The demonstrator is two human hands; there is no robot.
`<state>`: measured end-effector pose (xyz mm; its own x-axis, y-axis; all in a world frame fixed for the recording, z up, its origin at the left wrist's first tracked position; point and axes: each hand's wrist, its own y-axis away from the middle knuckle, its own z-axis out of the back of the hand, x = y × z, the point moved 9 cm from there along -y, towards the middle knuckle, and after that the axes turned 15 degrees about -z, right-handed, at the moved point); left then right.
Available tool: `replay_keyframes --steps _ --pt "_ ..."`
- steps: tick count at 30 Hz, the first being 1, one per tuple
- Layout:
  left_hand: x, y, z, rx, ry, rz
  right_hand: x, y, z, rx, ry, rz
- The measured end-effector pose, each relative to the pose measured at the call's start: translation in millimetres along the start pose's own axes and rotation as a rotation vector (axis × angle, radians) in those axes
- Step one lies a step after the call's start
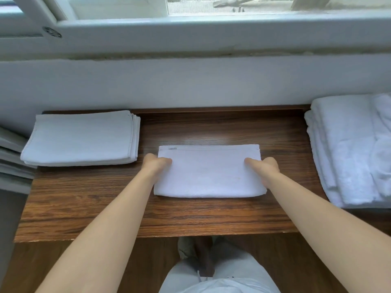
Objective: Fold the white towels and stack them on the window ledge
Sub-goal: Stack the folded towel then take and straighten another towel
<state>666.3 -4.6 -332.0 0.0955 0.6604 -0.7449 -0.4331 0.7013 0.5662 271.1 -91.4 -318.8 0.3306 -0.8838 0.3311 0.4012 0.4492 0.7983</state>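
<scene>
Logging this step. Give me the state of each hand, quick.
Left hand: closed, grip on the left end of the folded towel.
Right hand: closed, grip on its right end.

Soft daylight from window (211, 5); faint glare on table (211, 132); edges bowed.

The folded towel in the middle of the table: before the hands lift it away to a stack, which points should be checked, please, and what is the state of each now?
1. Both hands grip the ends of the folded towel: ok, left hand at the left end, right hand at the right end.
2. Fold is neat, edges lined up: ok from above; underside cannot tell.
3. Towel lies clear of other piles: ok, bare wooden table around it.
4. Folded stack at left is flat and even: ok.
5. White pile at right is tidy: not ok, its top looks rumpled.
6. Free room on the window ledge: cannot tell.
</scene>
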Motion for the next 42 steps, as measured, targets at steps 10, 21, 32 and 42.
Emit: replay_keyframes --steps 10,21,32,42 --pt "-10 15 -6 -0.010 0.035 -0.048 12 2 -8 0.167 -0.032 0.008" --pt "-15 12 -6 -0.010 -0.076 -0.220 27 3 -7 0.211 -0.096 0.086" --pt "-38 27 -18 0.005 -0.451 -0.466 22 -13 4 0.076 -0.080 0.068" --pt "-45 30 -25 -0.116 -0.503 -0.499 34 -6 3 0.058 -0.008 0.237"
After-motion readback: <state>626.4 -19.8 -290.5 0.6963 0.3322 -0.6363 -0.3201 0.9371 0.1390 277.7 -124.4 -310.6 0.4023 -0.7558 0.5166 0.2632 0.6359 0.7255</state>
